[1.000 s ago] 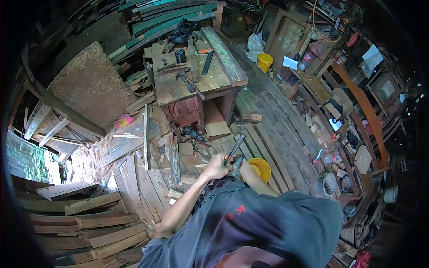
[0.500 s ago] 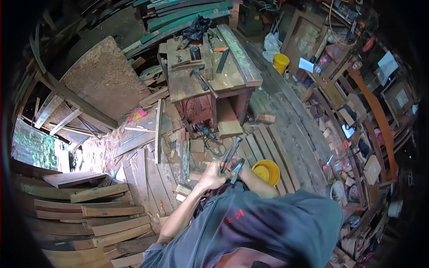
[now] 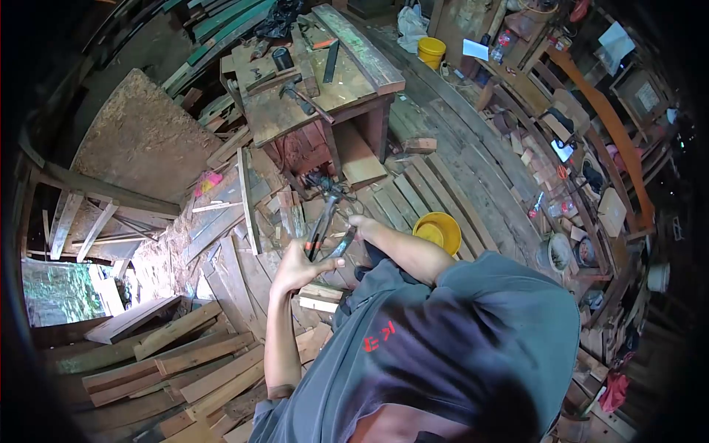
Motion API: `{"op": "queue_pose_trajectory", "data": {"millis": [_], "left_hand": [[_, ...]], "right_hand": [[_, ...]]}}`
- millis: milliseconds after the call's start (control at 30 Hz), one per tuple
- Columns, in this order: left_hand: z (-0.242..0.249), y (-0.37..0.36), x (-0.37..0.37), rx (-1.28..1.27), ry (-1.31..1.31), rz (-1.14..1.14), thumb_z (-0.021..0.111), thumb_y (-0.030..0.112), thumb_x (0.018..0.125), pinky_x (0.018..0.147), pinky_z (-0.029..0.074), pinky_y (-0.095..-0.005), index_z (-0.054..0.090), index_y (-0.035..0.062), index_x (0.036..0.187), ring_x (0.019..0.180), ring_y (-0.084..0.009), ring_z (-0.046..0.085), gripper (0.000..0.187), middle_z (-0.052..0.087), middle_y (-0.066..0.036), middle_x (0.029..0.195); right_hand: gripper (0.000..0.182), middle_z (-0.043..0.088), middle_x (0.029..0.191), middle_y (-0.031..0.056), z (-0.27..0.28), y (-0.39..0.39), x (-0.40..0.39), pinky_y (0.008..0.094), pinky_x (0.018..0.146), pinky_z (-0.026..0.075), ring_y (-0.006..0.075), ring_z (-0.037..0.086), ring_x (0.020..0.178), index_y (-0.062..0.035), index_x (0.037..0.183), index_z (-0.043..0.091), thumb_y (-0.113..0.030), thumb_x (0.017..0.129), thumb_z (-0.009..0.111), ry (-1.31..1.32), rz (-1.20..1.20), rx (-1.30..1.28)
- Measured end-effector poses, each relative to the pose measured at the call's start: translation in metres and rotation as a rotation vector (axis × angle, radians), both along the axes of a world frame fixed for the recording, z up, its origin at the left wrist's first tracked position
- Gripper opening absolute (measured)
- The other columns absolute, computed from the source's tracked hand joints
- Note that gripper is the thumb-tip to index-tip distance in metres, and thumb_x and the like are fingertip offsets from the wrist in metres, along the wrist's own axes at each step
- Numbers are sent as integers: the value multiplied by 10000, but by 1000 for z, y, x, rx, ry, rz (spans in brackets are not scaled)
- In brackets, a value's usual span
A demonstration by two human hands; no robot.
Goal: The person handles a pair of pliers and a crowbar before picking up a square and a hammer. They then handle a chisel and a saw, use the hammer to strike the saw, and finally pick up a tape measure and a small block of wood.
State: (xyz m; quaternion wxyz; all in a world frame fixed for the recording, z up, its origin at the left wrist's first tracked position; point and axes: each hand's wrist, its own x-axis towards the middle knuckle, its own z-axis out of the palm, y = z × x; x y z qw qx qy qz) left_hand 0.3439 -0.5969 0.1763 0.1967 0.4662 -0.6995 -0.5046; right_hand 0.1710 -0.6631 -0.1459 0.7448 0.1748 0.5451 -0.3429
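My left hand (image 3: pixel 294 267) is wrapped round the orange-and-black handle of a hammer-like tool (image 3: pixel 323 221), its dark head pointing up and away from me. The thumb of that hand stretches right, by the lower end of a curved bluish metal piece (image 3: pixel 342 245). At the upper end of this piece, my right hand (image 3: pixel 359 223) has its fingers closed on it. Both hands are in front of my grey shirt, above the plank floor. Part of the right hand's fingers is hard to make out.
A wooden workbench (image 3: pixel 281 122) stands ahead, bearing a hammer (image 3: pixel 299 94), a square (image 3: pixel 331 60) and a black can (image 3: pixel 282 58). A yellow bucket (image 3: pixel 452 229) is right of my hands. Stacked planks (image 3: pixel 199 354) lie at lower left; cluttered shelves stand at right.
Both hands have moved left and slightly up in view with the tools. My right hand, mostly hidden before, now shows at the metal piece. The view has shifted, and the bench sits further left.
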Motion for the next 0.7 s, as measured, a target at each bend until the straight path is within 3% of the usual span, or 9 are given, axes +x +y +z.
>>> {"op": "queue_pose_trajectory", "data": {"millis": [133,167,200,367,467,500,600,633,700], "left_hand": [[-6,-1,6,144,-51,-35,815,191,633,504,412,-275,624,-9,743,516,-80,461,298,524,-9,559],[-11,-5,8,103,-188,-50,800,174,613,503,414,-279,621,-7,718,508,-85,463,275,521,-21,537],[-31,-6,9,93,-136,-2,781,176,584,494,412,-295,559,6,643,494,-90,457,287,515,-36,527],[-15,-20,-16,78,-246,99,754,182,570,479,426,-313,558,8,600,476,-106,500,265,518,-65,489],[-19,-39,-24,86,-250,142,764,198,583,486,439,-308,569,5,603,483,-124,527,275,554,-75,511],[-20,-47,-26,74,-269,152,765,201,591,487,439,-307,577,3,608,485,-123,527,273,558,-70,517],[-39,-73,-22,87,-313,203,768,196,609,484,427,-307,604,-14,631,504,-107,517,267,566,-52,544],[-32,-82,-25,118,-293,203,770,185,604,489,423,-301,596,-15,624,513,-106,516,266,564,-48,549],[-48,-100,-21,177,-241,232,769,173,601,497,422,-303,590,-19,621,527,-107,516,263,567,-51,555]], "right_hand": [[157,573,767,155,-9,-1,2,413,466,483,286,575,572,2,908,534,-96,796,487,-36,-5,-95],[158,572,770,158,-9,-1,2,414,469,484,288,577,577,2,911,534,-94,795,486,-59,-3,-137],[160,572,774,161,-10,0,0,416,472,485,290,579,582,2,913,534,-92,793,485,-79,-5,-193],[171,571,791,176,-10,3,-11,424,486,491,302,591,608,3,926,533,-83,787,480,-148,37,-393],[171,556,783,201,-21,-39,-1,423,507,494,301,594,631,3,925,530,-96,791,491,-102,202,111],[193,547,792,208,-86,-50,-1,392,528,505,292,593,630,3,952,518,-124,807,514,-198,327,-23],[221,544,785,183,-27,-59,-25,387,556,525,266,594,644,1,974,505,-136,806,547,-93,781,-260],[177,566,771,64,-18,-70,-28,350,505,482,195,550,559,-80,875,520,-241,906,453,80,913,-244],[218,611,773,103,19,-101,-71,348,492,502,200,592,561,-69,953,561,-267,877,512,360,1331,-536]]}}
